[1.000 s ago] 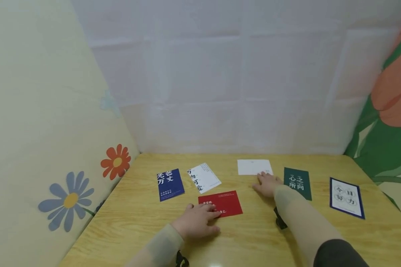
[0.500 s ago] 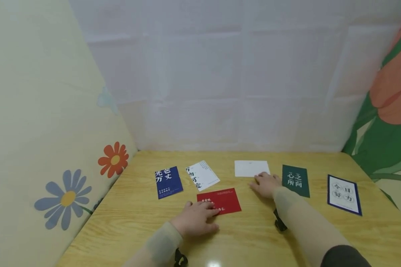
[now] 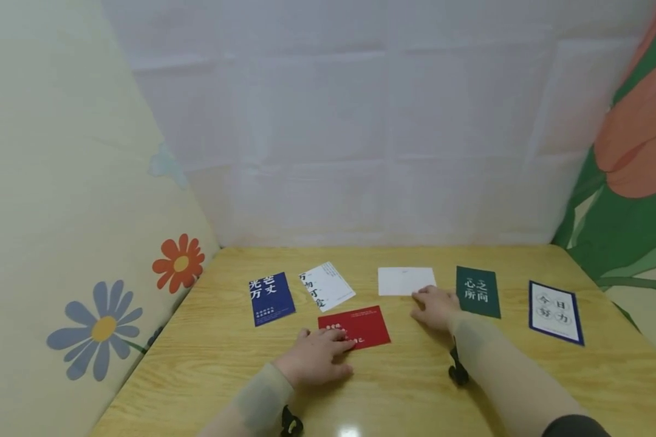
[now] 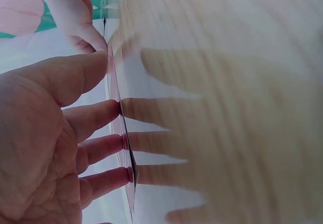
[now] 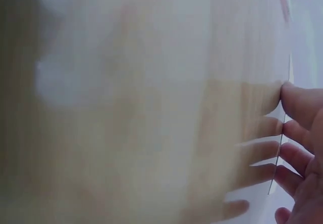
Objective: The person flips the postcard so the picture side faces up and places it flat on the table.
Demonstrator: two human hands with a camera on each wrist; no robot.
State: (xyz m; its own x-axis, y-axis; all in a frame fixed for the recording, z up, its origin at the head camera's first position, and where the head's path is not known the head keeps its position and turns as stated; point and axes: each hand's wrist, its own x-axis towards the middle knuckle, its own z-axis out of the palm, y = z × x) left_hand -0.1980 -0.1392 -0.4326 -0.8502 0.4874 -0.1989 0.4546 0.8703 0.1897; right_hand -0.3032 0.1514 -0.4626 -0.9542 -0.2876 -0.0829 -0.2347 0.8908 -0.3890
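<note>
In the head view my left hand [image 3: 317,358] rests on a red card [image 3: 369,325] with white lettering, its fingertips on the card's lower left part. The left wrist view shows those fingers [image 4: 103,146] nearly straight, tips on the card's edge and thumb held apart from them. My right hand [image 3: 437,306] touches the near right corner of a blank-looking white card [image 3: 401,280] lying toward the back of the table. Extended fingers [image 5: 295,158] meet that card's thin edge in the right wrist view.
On the wooden table [image 3: 197,376] lie a blue card [image 3: 273,300] and a white lettered card [image 3: 328,286] at left. A green card [image 3: 478,291] and a blue-bordered card [image 3: 556,312] lie at right. White cloth [image 3: 328,121] hangs behind the table.
The white card has slid toward me under my right hand, which has drawn back slightly. My left hand stays on the red card. The head view has shifted a little.
</note>
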